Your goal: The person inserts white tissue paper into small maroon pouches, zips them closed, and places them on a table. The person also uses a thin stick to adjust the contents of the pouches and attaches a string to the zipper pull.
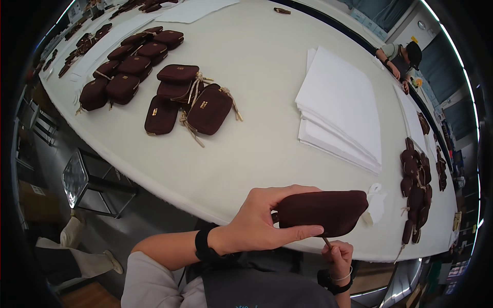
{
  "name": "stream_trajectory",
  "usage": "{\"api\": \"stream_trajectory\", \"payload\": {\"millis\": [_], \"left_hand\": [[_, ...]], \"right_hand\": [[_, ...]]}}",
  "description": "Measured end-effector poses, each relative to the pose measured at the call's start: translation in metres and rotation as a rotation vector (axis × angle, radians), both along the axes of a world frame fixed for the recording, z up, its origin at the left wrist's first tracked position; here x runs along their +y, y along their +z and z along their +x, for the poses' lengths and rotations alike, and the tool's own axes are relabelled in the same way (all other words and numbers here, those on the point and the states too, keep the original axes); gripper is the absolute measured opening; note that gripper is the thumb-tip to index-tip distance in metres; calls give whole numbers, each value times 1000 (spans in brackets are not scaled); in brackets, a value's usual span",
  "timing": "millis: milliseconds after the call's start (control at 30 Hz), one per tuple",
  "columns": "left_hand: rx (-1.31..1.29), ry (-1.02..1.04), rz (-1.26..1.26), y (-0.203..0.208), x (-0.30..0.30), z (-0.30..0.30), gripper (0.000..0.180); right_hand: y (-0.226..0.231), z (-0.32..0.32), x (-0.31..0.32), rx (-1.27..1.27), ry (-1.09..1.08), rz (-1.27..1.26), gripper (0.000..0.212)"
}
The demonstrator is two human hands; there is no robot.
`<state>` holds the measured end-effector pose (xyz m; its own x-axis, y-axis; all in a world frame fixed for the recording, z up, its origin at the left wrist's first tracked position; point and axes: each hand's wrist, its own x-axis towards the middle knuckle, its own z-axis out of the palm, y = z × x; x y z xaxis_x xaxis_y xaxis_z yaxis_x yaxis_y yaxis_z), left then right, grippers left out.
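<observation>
The left hand (257,220) grips a dark red pouch (323,211) at 6 o'clock, just over the table (267,66) edge. The right hand (336,256), below it, pinches a thin stick (326,242) touching the pouch's underside. This looks like poking or shaping the pouch; next the stick needs a careful, steady push.

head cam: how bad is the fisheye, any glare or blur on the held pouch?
Head view: strong barrel bend, the table edge curves and the corners go black; light is soft and even, no glare on the maroon pouch; left hand and pouch are sharp, right hand slightly shaded beneath; far paper stack near white clipping.
</observation>
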<state>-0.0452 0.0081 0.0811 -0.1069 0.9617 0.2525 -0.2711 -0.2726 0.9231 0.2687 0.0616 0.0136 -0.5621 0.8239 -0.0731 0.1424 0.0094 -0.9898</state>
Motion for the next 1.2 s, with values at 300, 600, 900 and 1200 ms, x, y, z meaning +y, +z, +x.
{"api": "stream_trajectory", "payload": {"millis": [300,600,900,1200], "left_hand": [[193,96,-85,1,0,18,30],[-39,18,45,0,6,6,97],[79,285,-160,-83,26,-13,17],[543,474,-49,-94,17,-5,26]], "right_hand": [[-11,-31,-9,152,63,-216,47],[0,-31,-1,282,173,-553,44],[25,-50,-6,-295,103,-123,29],[40,13,-14,-446,-42,163,19]]}}
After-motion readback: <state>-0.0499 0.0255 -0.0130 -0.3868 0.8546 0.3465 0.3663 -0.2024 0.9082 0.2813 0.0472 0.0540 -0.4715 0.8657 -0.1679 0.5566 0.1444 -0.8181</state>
